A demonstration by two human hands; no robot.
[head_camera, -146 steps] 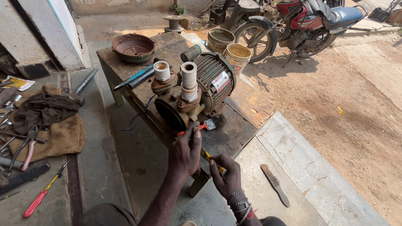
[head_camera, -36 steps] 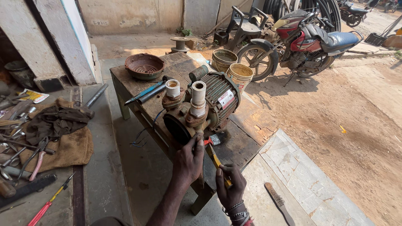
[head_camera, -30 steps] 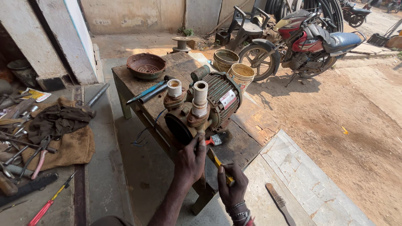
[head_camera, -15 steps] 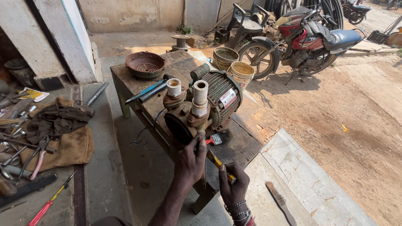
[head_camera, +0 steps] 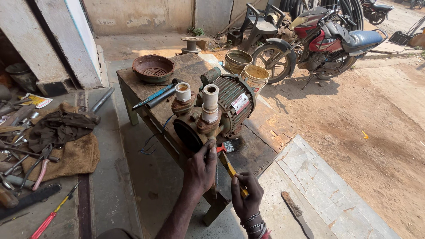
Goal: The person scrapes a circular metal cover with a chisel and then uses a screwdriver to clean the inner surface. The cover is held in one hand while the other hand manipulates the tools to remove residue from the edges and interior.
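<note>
now the right hand (head_camera: pixel 246 201) grips a yellow-handled screwdriver (head_camera: pixel 230 168) angled up-left toward the water pump (head_camera: pixel 212 117); left hand (head_camera: pixel 201 168) steadies its casing.

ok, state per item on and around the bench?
pump: upright on bench, two white pipe stubs on top
left hand: pressed on pump front
right hand: gripping yellow-handled tool, tip at pump
rusty bowl: upright on bench
two buckets: upright, open
motorcycle: parked
wire brush: lying flat
</note>
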